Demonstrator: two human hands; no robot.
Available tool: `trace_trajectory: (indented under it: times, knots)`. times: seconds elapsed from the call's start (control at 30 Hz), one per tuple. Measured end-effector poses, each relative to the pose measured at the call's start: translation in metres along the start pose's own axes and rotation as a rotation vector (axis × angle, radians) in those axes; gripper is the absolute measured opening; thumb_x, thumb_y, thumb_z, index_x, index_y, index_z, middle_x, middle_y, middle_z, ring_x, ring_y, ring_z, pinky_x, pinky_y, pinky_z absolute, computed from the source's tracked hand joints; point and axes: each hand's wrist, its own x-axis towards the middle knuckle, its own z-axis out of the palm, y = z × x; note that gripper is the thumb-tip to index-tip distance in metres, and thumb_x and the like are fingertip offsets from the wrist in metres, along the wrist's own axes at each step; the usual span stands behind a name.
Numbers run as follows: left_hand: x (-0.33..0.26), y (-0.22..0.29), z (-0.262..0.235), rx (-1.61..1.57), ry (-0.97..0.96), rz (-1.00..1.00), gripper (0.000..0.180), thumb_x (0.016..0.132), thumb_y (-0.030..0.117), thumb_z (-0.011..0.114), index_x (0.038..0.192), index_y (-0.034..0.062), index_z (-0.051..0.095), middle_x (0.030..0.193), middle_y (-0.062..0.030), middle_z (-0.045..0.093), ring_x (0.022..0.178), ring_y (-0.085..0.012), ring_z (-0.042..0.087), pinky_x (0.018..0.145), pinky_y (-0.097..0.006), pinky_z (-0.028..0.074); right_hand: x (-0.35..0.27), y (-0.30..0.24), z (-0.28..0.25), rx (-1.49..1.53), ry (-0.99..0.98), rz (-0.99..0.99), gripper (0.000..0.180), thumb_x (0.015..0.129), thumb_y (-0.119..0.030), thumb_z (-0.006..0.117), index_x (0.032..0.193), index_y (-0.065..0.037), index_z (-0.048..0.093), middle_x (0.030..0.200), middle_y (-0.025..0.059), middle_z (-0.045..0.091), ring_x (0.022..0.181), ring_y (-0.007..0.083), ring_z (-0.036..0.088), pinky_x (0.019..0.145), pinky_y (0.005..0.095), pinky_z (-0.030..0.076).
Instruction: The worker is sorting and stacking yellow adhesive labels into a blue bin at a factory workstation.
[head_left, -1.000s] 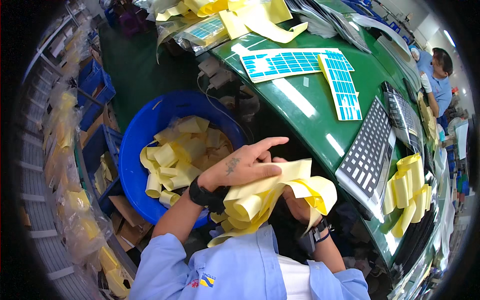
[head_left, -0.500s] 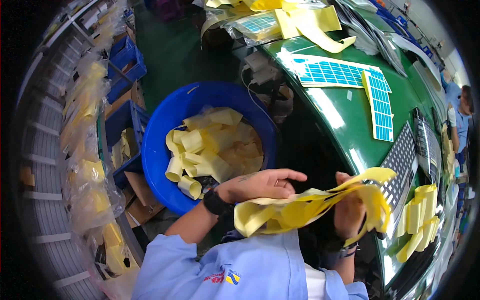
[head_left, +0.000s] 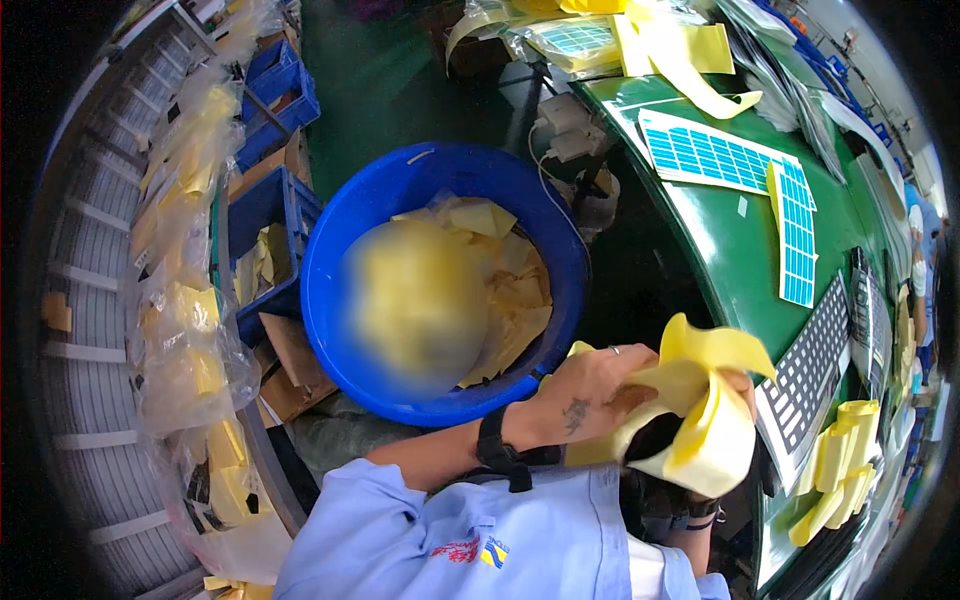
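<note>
Curled yellow paper strips hang in loose loops between my two hands, in front of my blue shirt. My left hand is closed on their left part, fingers bent over the paper. At their right side my right hand grips the strips, with most of it hidden behind the loops. A watch-like black band is on the left wrist. Just beyond my left forearm stands a round blue tub holding many crumpled yellow papers; part of its contents is blurred.
The green table on the right bears sheets of blue labels, a black-and-white patterned sheet and folded yellow strips. Blue crates and a rack with bagged yellow pieces line the left. A co-worker is at far right.
My left hand has moved right and closed on the strips; its fingers were stretched out before. The strips have bunched into wider loops. The view has shifted, so the tub appears farther right.
</note>
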Motion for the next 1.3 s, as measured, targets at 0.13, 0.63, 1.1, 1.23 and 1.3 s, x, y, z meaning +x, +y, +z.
trace_trajectory:
  times: [0.13,0.63,1.1,1.23,1.3]
  knots:
    - [0.003,-0.008,-0.004,-0.043,0.116,0.163,0.016,0.075,0.008,0.056,0.09,0.0019,0.056,0.08,-0.0133,0.057,0.071,-0.0289,0.056,0.062,-0.033,0.044,0.008,-0.003,0.011,0.511,0.1,0.344,0.077,0.073,-0.003,0.062,0.134,-0.004,0.016,0.124,0.0161,0.041,0.109,0.0239,0.045,0.09,0.0345,0.04]
    - [0.008,0.014,0.003,-0.162,-0.171,-0.024,0.024,0.072,0.018,0.062,0.087,0.0026,0.051,0.077,-0.0152,0.056,0.069,-0.0309,0.056,0.058,-0.03,0.044,-0.019,-0.011,0.008,0.191,-0.218,-0.087,0.038,0.071,-0.017,0.066,0.103,0.001,0.055,0.111,0.0172,0.053,0.103,0.0265,0.052,0.088,0.0341,0.04]
    - [0.008,0.017,-0.006,-0.037,-0.555,0.023,0.04,0.068,0.001,0.058,0.106,0.0087,0.058,0.091,-0.0131,0.062,0.077,-0.0271,0.061,0.066,-0.029,0.049,-0.004,-0.041,-0.037,0.891,-0.276,-0.093,0.024,0.085,-0.031,0.05,0.088,-0.007,0.055,0.063,0.004,0.054,0.064,0.0202,0.055,0.064,0.0323,0.041]
    - [0.017,0.019,0.003,-0.084,-0.648,0.047,0.039,0.069,-0.001,0.056,0.107,0.0079,0.058,0.089,-0.0141,0.062,0.074,-0.0263,0.062,0.064,-0.028,0.049,-0.019,-0.065,-0.071,0.899,-0.195,-0.094,0.028,0.085,-0.032,0.049,0.088,-0.005,0.057,0.064,0.0053,0.056,0.067,0.0227,0.056,0.07,0.0341,0.042]
    - [0.023,0.027,0.005,-0.118,-0.711,0.038,0.037,0.071,0.0,0.056,0.107,0.0074,0.058,0.089,-0.0142,0.062,0.074,-0.0262,0.062,0.063,-0.027,0.049,-0.023,-0.079,-0.086,0.7,-0.025,0.002,0.031,0.085,-0.035,0.049,0.092,-0.005,0.054,0.068,0.0071,0.056,0.069,0.0231,0.057,0.068,0.0361,0.044]
